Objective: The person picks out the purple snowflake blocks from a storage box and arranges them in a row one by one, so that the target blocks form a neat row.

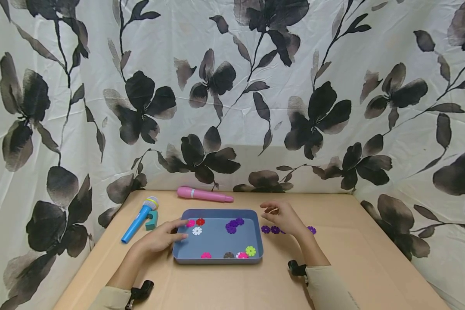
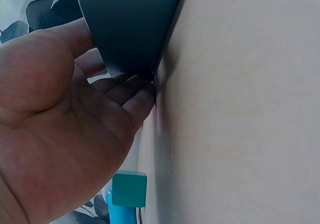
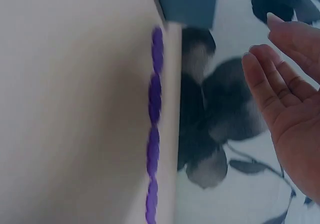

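A blue-grey tray lies on the table with small flower-shaped discs in it. My left hand holds the tray's left side; its thumb and a finger reach over the rim, while other fingers bend against the lower outside wall in the left wrist view. Purple discs sit in a cluster inside the tray. To the tray's right, several purple discs form a row on the table. Above that row hovers my right hand, fingers loosely bent with nothing visible between them. It partly hides the row in the head view.
Inside the tray are also a red disc, a white disc and a lime-green disc. A blue toy microphone and a teal block lie left; a pink microphone lies behind. Floral cloth surrounds the table.
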Available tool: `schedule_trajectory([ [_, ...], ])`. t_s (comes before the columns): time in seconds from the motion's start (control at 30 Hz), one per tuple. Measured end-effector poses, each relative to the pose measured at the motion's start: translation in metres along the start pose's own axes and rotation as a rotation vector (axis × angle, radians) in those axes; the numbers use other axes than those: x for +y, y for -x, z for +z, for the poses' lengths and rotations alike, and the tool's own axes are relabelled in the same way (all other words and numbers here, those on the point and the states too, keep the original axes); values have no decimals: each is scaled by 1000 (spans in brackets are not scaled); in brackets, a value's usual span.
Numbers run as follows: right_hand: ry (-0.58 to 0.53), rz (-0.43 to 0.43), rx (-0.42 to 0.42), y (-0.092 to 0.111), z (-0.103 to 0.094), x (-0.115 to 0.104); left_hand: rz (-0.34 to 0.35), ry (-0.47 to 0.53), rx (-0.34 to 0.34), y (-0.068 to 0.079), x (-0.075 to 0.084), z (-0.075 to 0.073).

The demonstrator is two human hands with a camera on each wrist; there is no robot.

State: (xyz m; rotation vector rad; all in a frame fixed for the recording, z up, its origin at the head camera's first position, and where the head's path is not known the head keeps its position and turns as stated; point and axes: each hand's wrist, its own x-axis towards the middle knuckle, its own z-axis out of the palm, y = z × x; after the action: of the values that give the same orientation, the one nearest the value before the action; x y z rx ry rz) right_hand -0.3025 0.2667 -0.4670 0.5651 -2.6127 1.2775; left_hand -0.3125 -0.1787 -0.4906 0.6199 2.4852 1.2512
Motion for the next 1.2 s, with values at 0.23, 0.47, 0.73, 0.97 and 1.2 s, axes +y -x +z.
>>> schedule_trajectory([
  [0.23, 5, -5, -79, -7, 24, -11, 0, 0, -2, -1, -1, 0],
  [0.47, 24, -31, -144, -16, 41, -16, 9, -12, -3, -1, -1, -2],
  [0.73, 100, -43, -230, -33, 58, -17, 19, -19, -3, -2, -2, -2],
  [0.97, 168, -35, -295, -41, 69, -16, 10, -14, -10, -2, -2, -1],
  [1.2, 300, -11, -324, -42, 71, -19, 3, -10, -4, -2, -2, -1],
])
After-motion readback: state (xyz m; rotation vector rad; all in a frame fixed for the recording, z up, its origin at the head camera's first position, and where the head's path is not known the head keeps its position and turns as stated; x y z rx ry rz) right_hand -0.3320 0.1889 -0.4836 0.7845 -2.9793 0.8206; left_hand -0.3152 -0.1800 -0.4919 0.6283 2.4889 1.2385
